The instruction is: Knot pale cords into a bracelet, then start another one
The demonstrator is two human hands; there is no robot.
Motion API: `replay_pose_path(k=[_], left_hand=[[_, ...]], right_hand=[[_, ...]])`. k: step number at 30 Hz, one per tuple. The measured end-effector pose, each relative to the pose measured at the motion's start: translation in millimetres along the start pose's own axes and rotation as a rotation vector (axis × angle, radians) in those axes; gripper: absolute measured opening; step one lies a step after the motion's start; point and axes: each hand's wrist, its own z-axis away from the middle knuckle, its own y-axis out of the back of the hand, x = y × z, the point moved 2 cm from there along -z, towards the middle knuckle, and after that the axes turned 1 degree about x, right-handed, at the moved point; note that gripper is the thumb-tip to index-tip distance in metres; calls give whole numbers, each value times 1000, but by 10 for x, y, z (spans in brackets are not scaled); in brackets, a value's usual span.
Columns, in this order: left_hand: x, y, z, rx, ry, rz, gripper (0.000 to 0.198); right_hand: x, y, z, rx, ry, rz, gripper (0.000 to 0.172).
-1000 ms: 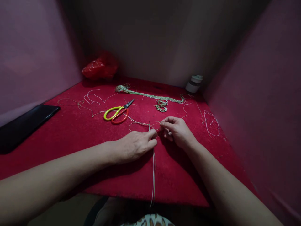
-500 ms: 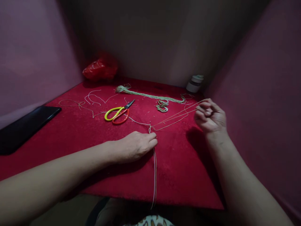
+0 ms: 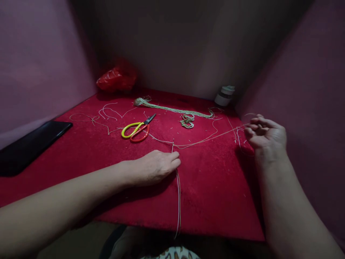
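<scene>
Near the middle of the red table, my left hand (image 3: 160,167) pinches pale cords (image 3: 178,201), whose ends hang down toward the table's front edge. Just beyond its fingertips the cords meet at a small knot by an upright pin (image 3: 173,143). My right hand (image 3: 266,133), raised at the right, has its fingers closed on a thin tan thread (image 3: 215,136) that runs taut from the knot. Another pale cord (image 3: 159,139) lies leftward from the knot, passing under the scissors (image 3: 136,131) with yellow and red handles.
A bundle of pale green cords (image 3: 172,109) stretches across the back of the red table (image 3: 210,205), with a small braided coil (image 3: 187,121) before it. Loose threads (image 3: 109,111) lie at left and right. Farther out are a red plastic bag (image 3: 115,79), a white jar (image 3: 224,96) and a black phone (image 3: 32,145).
My right hand has moved away to the right, drawing the thread out into a narrower, tighter line. Loose threads at the right have come into view. My left hand has stayed in place.
</scene>
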Motion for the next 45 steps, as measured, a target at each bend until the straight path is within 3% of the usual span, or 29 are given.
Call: replay_pose_path(k=[3, 5, 7, 10, 13, 16, 20, 23, 28, 33, 36, 39, 45], left_hand=[[-27, 86, 42, 5, 24, 84, 13], [-85, 150, 61, 60, 78, 199, 12], [-183, 190, 60, 182, 220, 310, 16], [-321, 155, 24, 285, 505, 399, 26], [-347, 62, -46, 209, 644, 373, 35], [-293, 7, -104, 140, 698, 234, 36], [-234, -7, -134, 92, 709, 74, 25], [-236, -13, -133, 87, 690, 64, 24], [-251, -36, -125, 96, 664, 62, 26], [-240, -46, -117, 103, 650, 61, 26], [-241, -48, -117, 101, 647, 63, 27], [-246, -48, -119, 98, 647, 67, 28], [-243, -50, -106, 93, 647, 71, 27]], right_hand=[[66, -77, 72, 95, 161, 511, 7], [106, -193, 175, 127, 233, 602, 11], [132, -360, 328, 92, 339, 717, 15], [173, -678, 637, -231, 573, 945, 19], [229, -921, 940, -550, 631, 982, 19], [255, -1062, 1140, -692, 674, 1057, 21], [258, -1127, 1211, -765, 704, 1154, 20], [222, -1076, 1092, -730, 699, 1124, 20], [146, -839, 581, -423, 629, 1323, 28], [204, -767, 231, -659, 576, 1540, 23], [238, -808, 150, -689, 562, 1573, 17], [271, -866, 88, -656, 552, 1583, 18], [312, -928, 59, -470, 508, 1494, 29]])
